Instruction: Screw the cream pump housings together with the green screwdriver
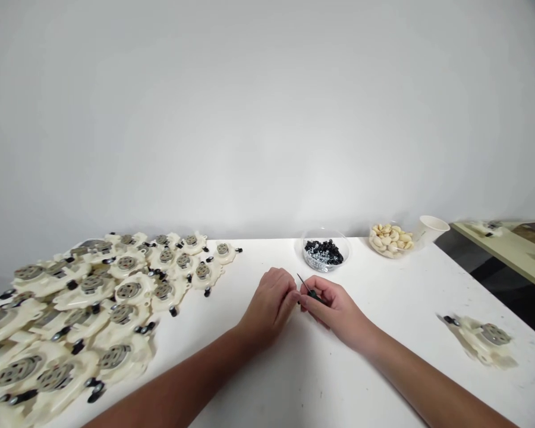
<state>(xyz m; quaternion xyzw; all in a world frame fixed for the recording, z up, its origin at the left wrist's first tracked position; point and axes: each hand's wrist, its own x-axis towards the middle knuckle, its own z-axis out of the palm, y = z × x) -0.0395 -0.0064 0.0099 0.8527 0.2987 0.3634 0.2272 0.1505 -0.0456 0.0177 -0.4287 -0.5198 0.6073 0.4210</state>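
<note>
My left hand is closed over the middle of the table, thumb pressed to the fingers. Whatever it grips is hidden, though a small dark bit shows at its thumb tip. Close beside it, my right hand is wrapped round a small screwdriver with a dark handle, its thin metal shaft pointing up and to the left. Just beyond the hands stands a clear round tub holding small black parts and shiny metal pieces.
Many cream plastic housings with round metal motors and black ends lie piled on the left. One more housing lies at right. A clear bowl of cream pieces and a paper cup stand at the back. A greenish surface adjoins.
</note>
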